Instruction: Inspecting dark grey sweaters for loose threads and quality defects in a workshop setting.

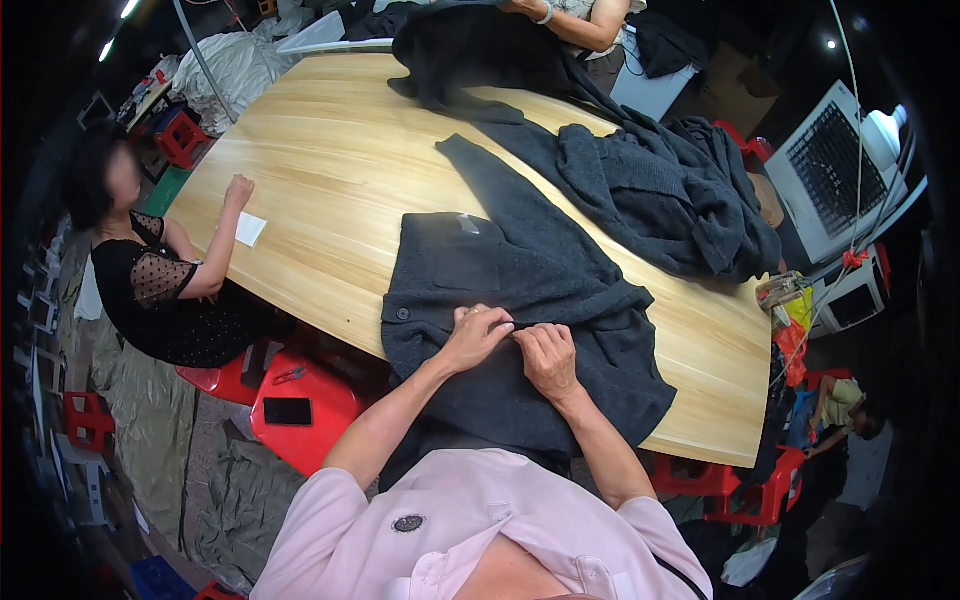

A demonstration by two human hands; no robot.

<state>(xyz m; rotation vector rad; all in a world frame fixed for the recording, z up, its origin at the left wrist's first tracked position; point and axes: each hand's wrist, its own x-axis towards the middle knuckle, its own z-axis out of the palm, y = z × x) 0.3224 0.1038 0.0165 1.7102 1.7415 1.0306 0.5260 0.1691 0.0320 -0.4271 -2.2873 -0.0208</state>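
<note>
A dark grey knitted cardigan [480, 270] lies spread on the near edge of a light wooden table [330, 160], one sleeve stretching toward the table's far side. My left hand [476, 335] and my right hand [547, 355] rest side by side on the garment's front. Both pinch a fold of the knit between thumb and fingers, almost touching each other. A dark button shows at the cardigan's left edge.
A pile of dark grey knitwear [660, 185] covers the table's right side. A person in black [150, 280] sits at the left with a hand by a white slip [249, 229]. Another person's arms [580, 20] hold dark cloth at the far end. Red stools [300, 405] stand below.
</note>
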